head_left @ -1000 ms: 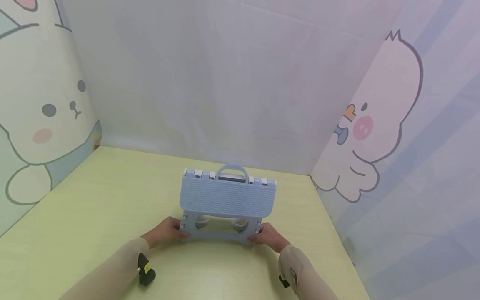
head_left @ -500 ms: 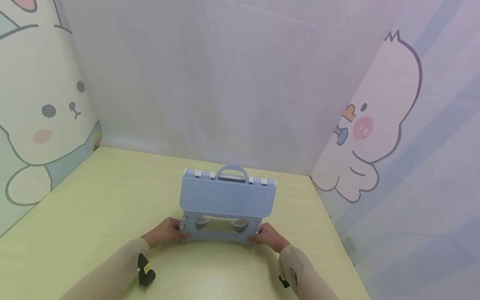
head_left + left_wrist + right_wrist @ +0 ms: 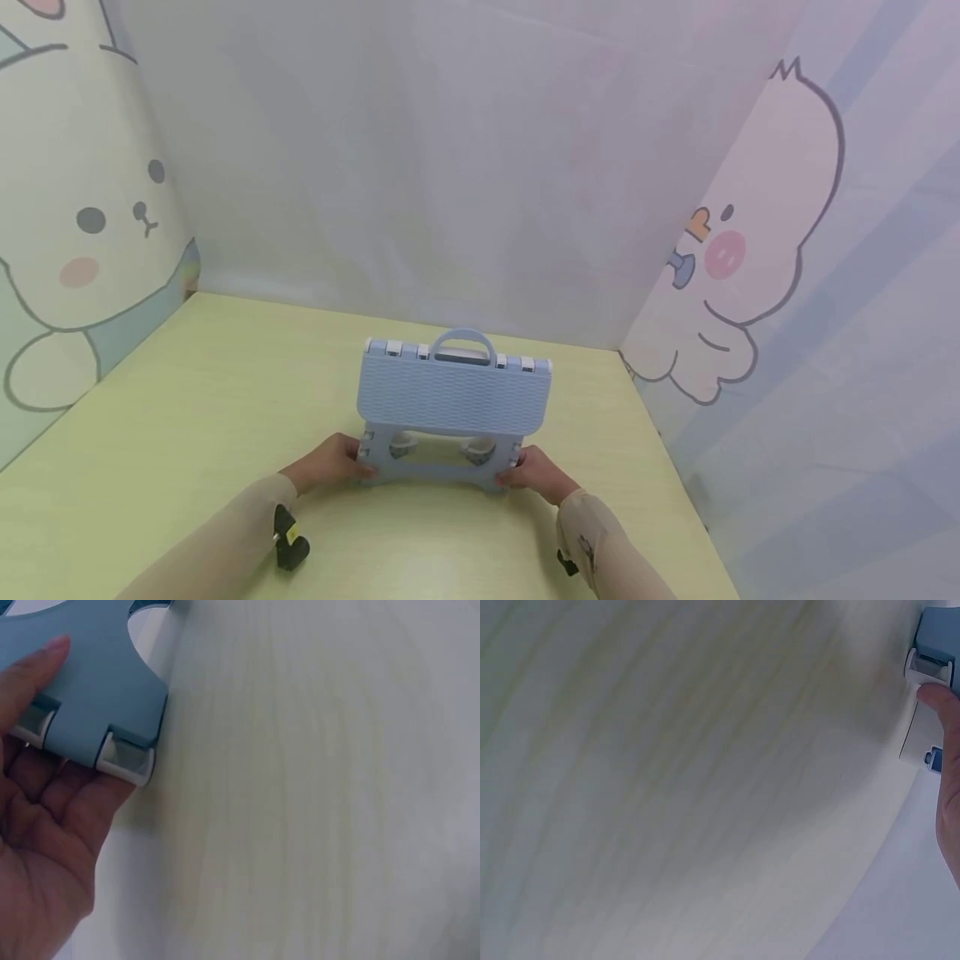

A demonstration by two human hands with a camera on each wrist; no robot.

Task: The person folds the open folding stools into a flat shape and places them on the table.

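A light-blue folding step stool (image 3: 453,392) stands on the table, its textured top panel tilted toward me and an arched carry handle (image 3: 462,336) rising at its upper edge. Below the panel shows a leg frame with cut-out openings and white hinge pieces. My left hand (image 3: 330,462) grips the frame's left end, thumb on the front face; in the left wrist view that thumb (image 3: 34,675) lies on the blue panel with fingers behind it. At the opposite end my right hand (image 3: 538,475) grips the frame, and only part of it shows in the right wrist view.
The pale yellow wood-grain table (image 3: 187,400) extends all round the stool. Behind it hangs a grey-white curtain (image 3: 420,167). Cartoon-printed sheets stand along both sides, a rabbit (image 3: 97,167) at left and a white chick (image 3: 765,200) at right.
Both hands keep their hold on the stool's ends. Only a slight leftward shift of the head view's left side shows; the stool stays in place.
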